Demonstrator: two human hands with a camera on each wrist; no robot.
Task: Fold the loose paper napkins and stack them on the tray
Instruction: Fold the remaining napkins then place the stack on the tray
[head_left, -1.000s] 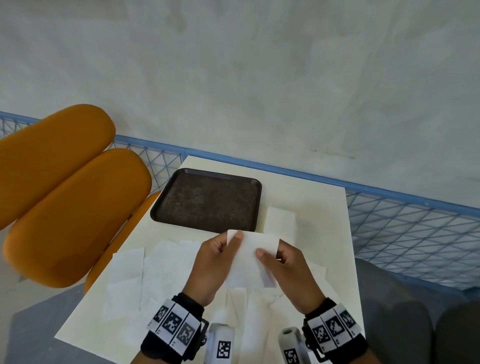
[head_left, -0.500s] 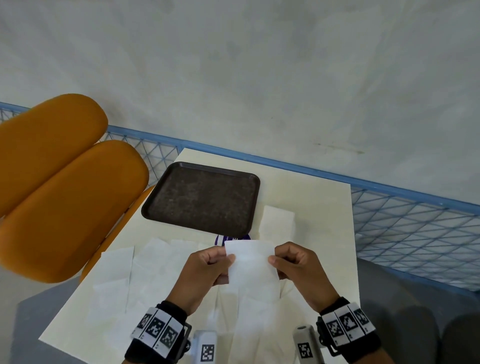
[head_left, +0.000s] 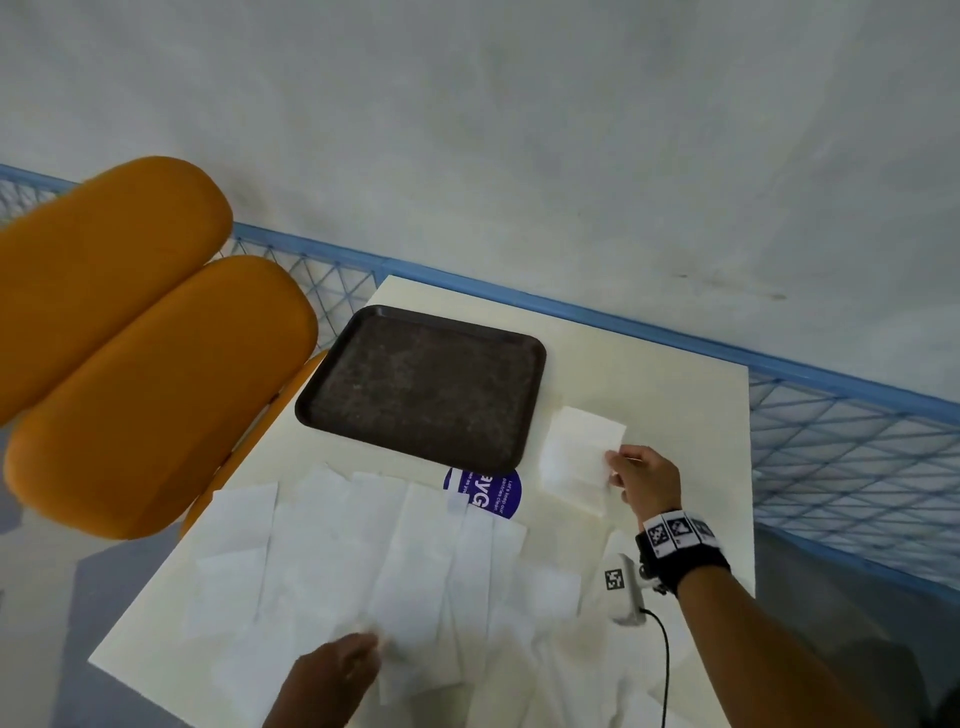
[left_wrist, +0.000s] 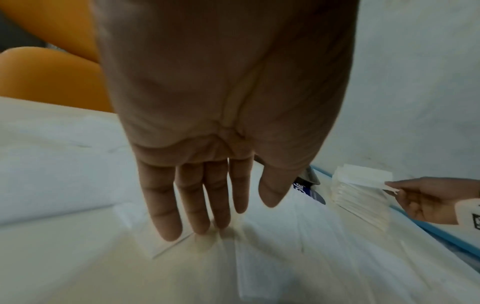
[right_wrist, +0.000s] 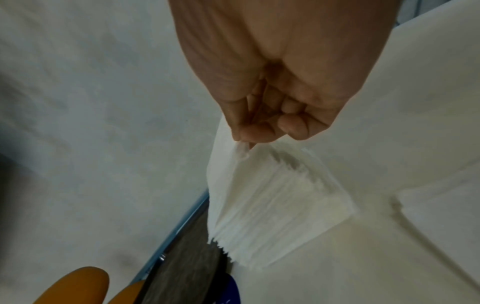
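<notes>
On the pale worktop (head_left: 649, 374), just right of the dark tray (head_left: 421, 387), the right hand (head_left: 647, 480) pinches a folded napkin (head_left: 582, 452) by its edge atop a stack of folded napkins (left_wrist: 361, 197). Nearer the person, the left hand (left_wrist: 207, 185), fingers straight, touches the loose napkins (head_left: 363, 561) spread flat, which partly cover a blue sticker (head_left: 493, 491). The tray holds no napkins.

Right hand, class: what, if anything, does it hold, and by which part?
The right hand pinches a folded napkin by its corner, over the stack of folded napkins. The left hand holds nothing.
</notes>
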